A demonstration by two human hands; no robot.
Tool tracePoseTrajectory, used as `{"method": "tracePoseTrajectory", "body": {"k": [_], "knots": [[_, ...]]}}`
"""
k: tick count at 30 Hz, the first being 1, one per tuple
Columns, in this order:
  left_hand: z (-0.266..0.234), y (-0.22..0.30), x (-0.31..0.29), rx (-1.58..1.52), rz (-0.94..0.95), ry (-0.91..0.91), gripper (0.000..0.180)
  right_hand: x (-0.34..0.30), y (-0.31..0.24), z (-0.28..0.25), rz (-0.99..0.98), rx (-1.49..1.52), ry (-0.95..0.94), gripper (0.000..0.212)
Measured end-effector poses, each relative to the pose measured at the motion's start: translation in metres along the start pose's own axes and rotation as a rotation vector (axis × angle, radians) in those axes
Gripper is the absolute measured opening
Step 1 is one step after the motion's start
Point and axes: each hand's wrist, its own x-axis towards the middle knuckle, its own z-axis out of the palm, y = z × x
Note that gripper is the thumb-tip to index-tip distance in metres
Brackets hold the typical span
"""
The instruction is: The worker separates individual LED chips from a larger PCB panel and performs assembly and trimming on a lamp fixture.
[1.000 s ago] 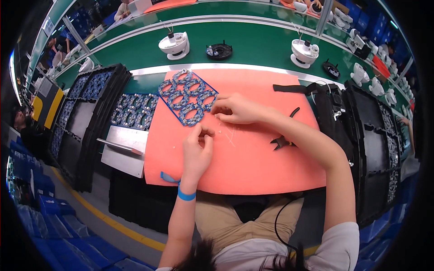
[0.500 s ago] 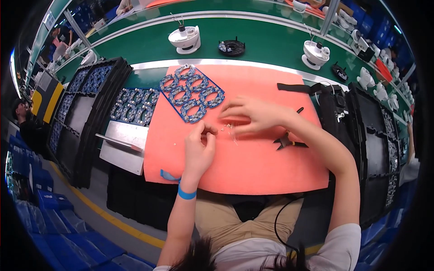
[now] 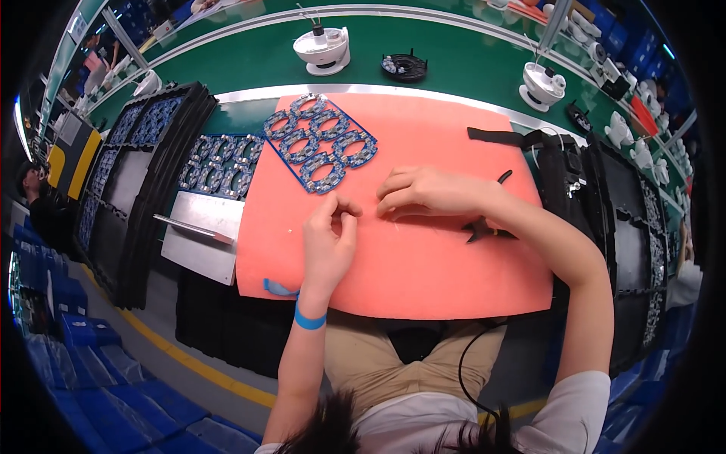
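My left hand (image 3: 330, 238) is closed in a pinch above the pink mat (image 3: 439, 280); anything between its fingertips is too small to make out. A blue band (image 3: 310, 321) circles that wrist. Across from it, my right hand (image 3: 427, 191) has its fingers bent together and pointing down at the mat. Their tips hide what they may hold. A thin pale strand (image 3: 397, 227) shows just below them. Beyond both hands lies a blue circuit board panel (image 3: 311, 155) with several ring-shaped sections. Cutting pliers (image 3: 478, 229) rest partly under my right forearm.
Left of the mat are another board panel (image 3: 219, 166), a metal plate (image 3: 198, 244) and a stack of black trays (image 3: 144, 204). A black strap (image 3: 495, 136) lies at the far right. White device housings (image 3: 321, 51) stand on the green bench behind. More black trays (image 3: 631, 227) are at right.
My right hand has drawn its fingers together and now covers where small pale bits lay on the mat. My left hand keeps its pinch. The whole view has shifted slightly.
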Motion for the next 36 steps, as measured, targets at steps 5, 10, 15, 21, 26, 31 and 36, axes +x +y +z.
{"method": "tracePoseTrajectory", "body": {"k": [5, 10, 15, 21, 26, 31, 36], "knots": [[-0.003, -0.001, 0.000, -0.007, -0.024, 0.002, 0.010, 0.003, 0.004, -0.008, 0.068, 0.107, -0.044, 0.009], [-0.002, -0.004, -0.001, -0.058, -0.012, 0.010, 0.010, 0.003, -0.001, -0.018, 0.097, 0.036, -0.163, 0.015], [-0.003, -0.003, -0.001, -0.064, -0.009, 0.009, 0.010, -0.001, -0.002, -0.014, 0.123, -0.044, -0.146, 0.015], [-0.003, -0.002, 0.001, -0.072, 0.016, -0.009, 0.009, -0.028, -0.002, -0.012, 0.417, 0.346, 0.118, 0.010], [-0.004, -0.001, -0.001, -0.111, -0.026, 0.014, 0.011, -0.049, -0.048, -0.015, 0.666, 0.730, 0.308, 0.008], [-0.007, -0.002, 0.000, -0.088, -0.055, -0.024, 0.012, -0.068, -0.109, 0.004, 0.400, 0.477, 0.284, 0.014], [-0.003, -0.002, 0.001, -0.099, -0.010, 0.000, 0.011, -0.083, -0.167, 0.062, 0.046, -0.144, 0.093, 0.021]]}}
